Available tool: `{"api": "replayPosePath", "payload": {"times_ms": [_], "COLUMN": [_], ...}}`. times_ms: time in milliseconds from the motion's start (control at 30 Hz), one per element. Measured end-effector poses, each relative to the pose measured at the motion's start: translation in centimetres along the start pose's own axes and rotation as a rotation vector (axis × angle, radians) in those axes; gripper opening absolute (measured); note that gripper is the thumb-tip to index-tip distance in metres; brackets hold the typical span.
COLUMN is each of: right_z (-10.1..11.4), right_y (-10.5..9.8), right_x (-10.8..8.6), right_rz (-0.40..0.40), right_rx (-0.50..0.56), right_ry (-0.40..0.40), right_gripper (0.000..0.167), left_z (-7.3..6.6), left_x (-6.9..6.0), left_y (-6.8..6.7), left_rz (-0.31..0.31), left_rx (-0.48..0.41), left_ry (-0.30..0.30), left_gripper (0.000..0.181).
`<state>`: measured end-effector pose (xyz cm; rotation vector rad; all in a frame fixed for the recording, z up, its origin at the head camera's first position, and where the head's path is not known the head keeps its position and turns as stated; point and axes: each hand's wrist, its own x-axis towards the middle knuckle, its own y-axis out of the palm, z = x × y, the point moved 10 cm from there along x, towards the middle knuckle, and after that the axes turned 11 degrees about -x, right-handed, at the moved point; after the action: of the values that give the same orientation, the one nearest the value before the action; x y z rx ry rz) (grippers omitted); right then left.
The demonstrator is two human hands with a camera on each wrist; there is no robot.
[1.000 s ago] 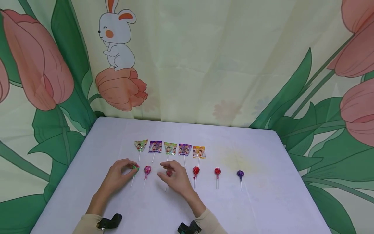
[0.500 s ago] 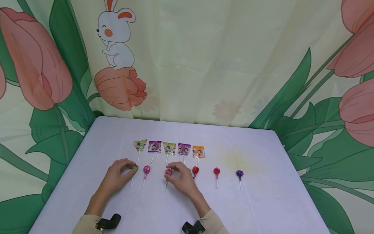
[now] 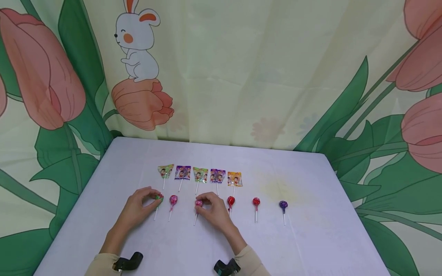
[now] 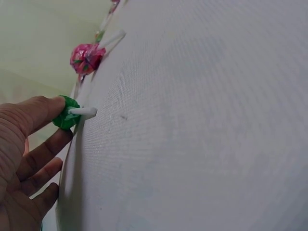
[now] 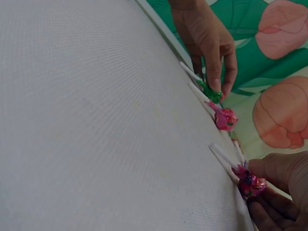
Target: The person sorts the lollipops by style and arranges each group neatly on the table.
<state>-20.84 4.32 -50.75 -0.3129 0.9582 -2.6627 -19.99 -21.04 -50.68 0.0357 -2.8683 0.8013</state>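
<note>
My left hand pinches the round head of a green-wrapped lollipop between thumb and fingers; its white stick points toward me. A little to the right, my right hand has thumb and fingertips on the head of a pink-wrapped lollipop, pinching it at the table. Between the hands lies another pink lollipop, untouched. Just beyond the right hand is a red lollipop, its stick partly hidden by that hand.
Farther right on the white table lie a second red lollipop and a purple lollipop. Behind is a row of several flat-bagged lollipops, among them a purple bag and an orange bag. A printed curtain hangs behind the table.
My right hand has closed from a loose pose over the pink lollipop to a pinch on its head. The left hand keeps its pinch on the green lollipop.
</note>
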Motion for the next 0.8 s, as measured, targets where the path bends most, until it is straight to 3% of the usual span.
{"api": "replayPosePath", "payload": {"times_ms": [500, 800], "right_z": [0.14, 0.18], "right_y": [0.2, 0.46], "right_x": [0.27, 0.53], "right_rz": [-0.007, 0.008], "right_rx": [0.019, 0.03], "right_ry": [-0.018, -0.01], "right_gripper": [0.02, 0.02], "left_z": [-0.01, -0.33], "left_x": [0.01, 0.16], "left_y": [0.1, 0.07], "left_rz": [0.007, -0.001], "left_rx": [-0.004, 0.006], "left_ry": [-0.01, 0.019], "left_gripper": [0.022, 0.02]}}
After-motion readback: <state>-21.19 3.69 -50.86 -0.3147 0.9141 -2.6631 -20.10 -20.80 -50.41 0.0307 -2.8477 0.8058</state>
